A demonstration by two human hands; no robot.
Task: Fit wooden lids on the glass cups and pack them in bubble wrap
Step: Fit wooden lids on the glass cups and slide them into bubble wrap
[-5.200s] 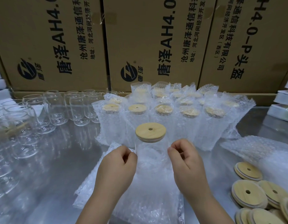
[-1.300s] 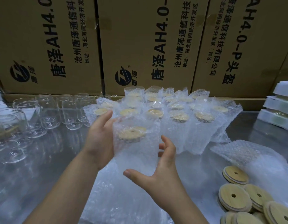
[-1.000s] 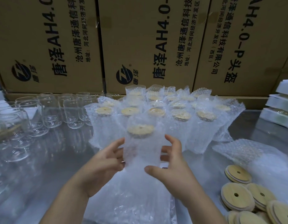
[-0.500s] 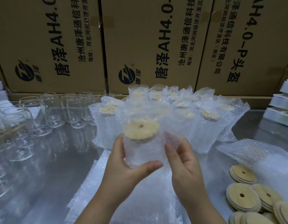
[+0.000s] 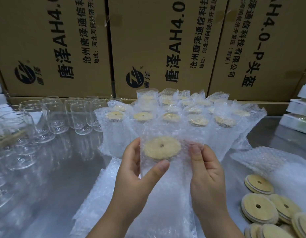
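A: Looking past the work first: noting printed cardboard boxes (image 5: 148,40) walling off the back of the desk (image 5: 63,169).

B: Seeing bare glass cups (image 5: 80,115) crowding the left side, standing mouth up, without lids.

A: Finding rows of wrapped cups (image 5: 198,121) standing just behind the hands, each showing a round lid through its wrap.

B: Spotting loose wooden lids (image 5: 257,210) overlapping at the right edge, near a heap of bubble wrap (image 5: 262,160). Noticing white foam blocks (image 5: 300,107) stacking up further right.

A: Anything getting in the way?

B: Only flat bubble wrap sheets (image 5: 166,212) lying under the wrists and covering the desk there. Also blurring the glass of the held cup (image 5: 148,169) through its own wrap, so not making out the rim.

A: Turning to the hands now.

B: Holding that cup up off the desk between both, tilting it so its wooden lid (image 5: 162,148) is facing the camera. Gripping the wrapped body with the left hand (image 5: 136,172), laying the thumb across the front just under the lid and curling the fingers behind. Pinching the wrap's right side with the right hand (image 5: 207,170), bending the fingertips against it beside the lid.
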